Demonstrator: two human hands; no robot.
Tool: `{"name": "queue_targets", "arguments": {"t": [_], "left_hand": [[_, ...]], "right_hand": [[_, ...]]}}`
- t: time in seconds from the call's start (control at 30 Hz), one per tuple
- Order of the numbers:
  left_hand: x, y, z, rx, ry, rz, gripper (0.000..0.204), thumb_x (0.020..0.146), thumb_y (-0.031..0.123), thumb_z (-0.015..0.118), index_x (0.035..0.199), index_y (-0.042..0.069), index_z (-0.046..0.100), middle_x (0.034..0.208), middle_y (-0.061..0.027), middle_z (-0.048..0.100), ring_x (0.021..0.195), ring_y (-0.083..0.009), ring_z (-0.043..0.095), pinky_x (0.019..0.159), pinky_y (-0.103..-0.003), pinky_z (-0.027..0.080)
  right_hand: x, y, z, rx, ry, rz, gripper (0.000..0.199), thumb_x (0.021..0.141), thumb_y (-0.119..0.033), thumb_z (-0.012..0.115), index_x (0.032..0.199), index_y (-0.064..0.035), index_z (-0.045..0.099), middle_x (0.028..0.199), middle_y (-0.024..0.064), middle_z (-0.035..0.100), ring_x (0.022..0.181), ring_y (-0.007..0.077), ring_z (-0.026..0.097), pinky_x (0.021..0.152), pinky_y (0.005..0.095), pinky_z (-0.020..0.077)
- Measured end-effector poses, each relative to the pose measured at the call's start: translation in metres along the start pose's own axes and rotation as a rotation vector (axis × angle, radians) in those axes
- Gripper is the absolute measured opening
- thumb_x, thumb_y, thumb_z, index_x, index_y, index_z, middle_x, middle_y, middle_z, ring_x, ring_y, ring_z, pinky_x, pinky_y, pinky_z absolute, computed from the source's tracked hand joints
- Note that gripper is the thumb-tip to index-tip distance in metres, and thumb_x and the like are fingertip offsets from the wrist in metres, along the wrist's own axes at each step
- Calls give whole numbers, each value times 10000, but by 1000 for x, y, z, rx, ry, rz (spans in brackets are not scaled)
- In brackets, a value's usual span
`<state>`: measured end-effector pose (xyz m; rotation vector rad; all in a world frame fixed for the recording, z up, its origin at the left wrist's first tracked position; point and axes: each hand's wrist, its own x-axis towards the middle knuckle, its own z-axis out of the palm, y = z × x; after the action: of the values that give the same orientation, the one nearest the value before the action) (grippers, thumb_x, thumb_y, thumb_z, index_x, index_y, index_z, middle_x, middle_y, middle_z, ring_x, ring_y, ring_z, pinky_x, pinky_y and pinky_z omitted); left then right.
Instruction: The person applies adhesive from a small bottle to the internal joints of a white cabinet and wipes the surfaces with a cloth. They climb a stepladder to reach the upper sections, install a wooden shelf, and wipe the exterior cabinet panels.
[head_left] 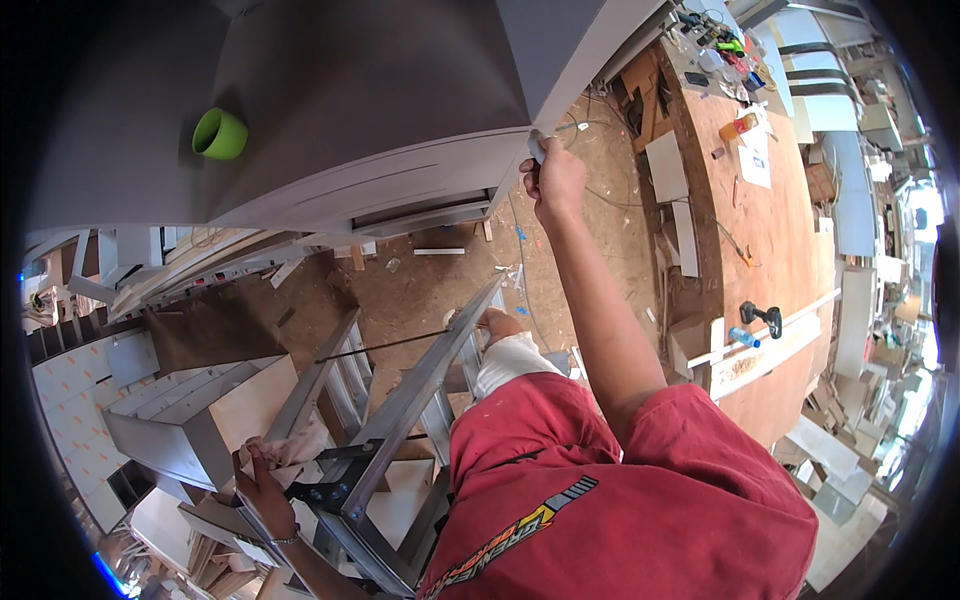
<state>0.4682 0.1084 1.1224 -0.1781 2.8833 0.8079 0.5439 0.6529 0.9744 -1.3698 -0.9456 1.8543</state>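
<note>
Right hand (553,180): closed on the near right corner of the grey cabinet (370,120)
Left hand (262,487): gripping the ladder (385,440) top, near left
Green cup (219,134): on cabinet top, far left

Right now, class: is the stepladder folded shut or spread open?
Spread open. The stepladder shows two rail sets diverging from its top, with a thin spreader bar stretched between them. The left hand rests near its top.

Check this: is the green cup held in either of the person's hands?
No. The green cup sits alone on the grey cabinet top, away from both hands.
</note>
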Motion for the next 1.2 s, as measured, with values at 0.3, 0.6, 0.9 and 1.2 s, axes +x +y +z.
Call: {"name": "queue_targets", "arguments": {"t": [0.3, 0.6, 0.9, 1.2], "left_hand": [[-7, 23, -4, -16, -67, -73, 735, 1010, 463, 593, 1409, -137, 443, 1192, -211, 616, 1035, -239, 598, 910, -322, 482], [-5, 10, 2, -93, -7, 20, 686, 1026, 381, 605, 1413, -156, 425, 1056, -166, 644, 884, -151, 566, 796, -295, 493], [-6, 17, -2, -16, -34, -3, 734, 1011, 442, 605, 1395, -164, 452, 955, -173, 643, 807, -163, 530, 727, -299, 469], [0, -3, 2, -167, -8, 11, 707, 1014, 393, 618, 1417, -158, 435, 888, -131, 633, 791, -158, 529, 719, -309, 470]], "right_hand": [[-7, -3, 12, 17, 36, 10, 291, 969, -239, 509, 880, 31, 571, 656, 139, 596, 405, 161, 467, 369, 304, 297], [-13, -3, 20, -1, 33, 22, 300, 976, -244, 507, 878, 33, 567, 656, 140, 582, 412, 169, 465, 372, 301, 297], [-28, 17, 48, 27, -5, 25, 274, 997, -205, 477, 973, 52, 571, 659, 133, 576, 410, 158, 448, 372, 297, 296], [-50, 42, 89, 37, -68, 77, 285, 1022, -236, 473, 970, 34, 546, 650, 127, 584, 398, 148, 441, 361, 293, 307]]}}
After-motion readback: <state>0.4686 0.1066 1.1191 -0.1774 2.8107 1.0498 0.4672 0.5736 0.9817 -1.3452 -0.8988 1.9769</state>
